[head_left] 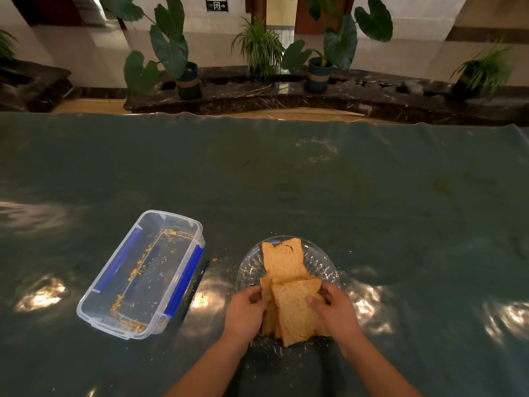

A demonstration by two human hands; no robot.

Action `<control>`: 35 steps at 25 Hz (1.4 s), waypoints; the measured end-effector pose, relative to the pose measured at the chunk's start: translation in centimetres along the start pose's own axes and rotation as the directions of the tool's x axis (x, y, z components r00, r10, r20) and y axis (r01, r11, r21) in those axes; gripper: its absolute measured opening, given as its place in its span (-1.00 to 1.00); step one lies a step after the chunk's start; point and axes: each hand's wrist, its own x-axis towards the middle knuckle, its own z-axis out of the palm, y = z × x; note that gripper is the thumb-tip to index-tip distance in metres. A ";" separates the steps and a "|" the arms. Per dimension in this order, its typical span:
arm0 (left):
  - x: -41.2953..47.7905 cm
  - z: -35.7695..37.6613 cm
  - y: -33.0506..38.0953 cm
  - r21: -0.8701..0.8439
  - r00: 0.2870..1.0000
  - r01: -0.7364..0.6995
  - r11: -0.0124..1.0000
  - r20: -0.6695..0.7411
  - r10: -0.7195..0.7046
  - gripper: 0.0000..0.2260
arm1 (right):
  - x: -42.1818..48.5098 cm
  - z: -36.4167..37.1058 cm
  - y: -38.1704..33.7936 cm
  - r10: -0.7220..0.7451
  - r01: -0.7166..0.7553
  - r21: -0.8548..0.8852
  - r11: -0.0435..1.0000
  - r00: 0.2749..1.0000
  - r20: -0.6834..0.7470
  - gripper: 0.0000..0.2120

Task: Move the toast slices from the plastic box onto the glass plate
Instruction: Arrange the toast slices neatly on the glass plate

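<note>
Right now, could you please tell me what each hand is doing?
Left hand: closed on the left edge of the toast slices over the glass plate.
Right hand: closed on their right edge.

Only one sign (216,6): dark plate on the far wall, top of frame, with a white running-figure pictogram and an arrow pointing right. Small text beside the figure is too blurred to read. No readable text, brand or number anywhere else.
</note>
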 end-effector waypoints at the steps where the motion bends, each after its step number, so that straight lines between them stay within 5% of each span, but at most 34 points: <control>1: -0.1 0.1 0.0 0.025 1.000 -0.015 1.000 -0.004 0.015 -0.74 | 0.0 0.0 0.0 0.001 -0.001 -0.002 1.000 1.000 0.004 -0.75; 6: -0.2 0.5 -0.3 0.071 1.000 -0.014 0.997 0.013 0.013 -0.55 | 0.3 -0.5 0.2 0.013 -0.015 -0.058 0.998 1.000 -0.028 -0.77; 15: 0.8 0.8 0.6 0.063 0.999 0.003 0.998 -0.055 0.000 -0.82 | 0.4 0.2 -0.4 -0.005 -0.001 -0.102 0.995 0.998 -0.059 -0.75; 18: 1.7 0.8 1.8 0.004 0.997 0.042 0.999 -0.061 -0.042 -0.67 | 0.9 0.3 -0.9 0.010 -0.019 -0.154 0.988 0.998 -0.059 -0.73; 21: 2.1 1.0 3.0 -0.082 0.996 0.077 0.994 -0.031 -0.080 -0.81 | 1.3 0.5 -1.2 0.028 -0.033 -0.101 0.994 0.998 -0.055 -0.73; 24: 2.6 1.0 3.0 -0.227 0.987 0.149 0.962 -0.029 -0.160 -0.73 | 1.3 0.7 -1.5 0.019 -0.022 -0.072 0.997 0.999 -0.043 -0.78; 35: 0.5 1.5 1.1 -0.336 0.984 0.063 0.940 -0.134 -0.114 -0.83 | -0.2 0.9 -0.3 0.024 -0.023 0.039 0.999 0.999 -0.036 -0.76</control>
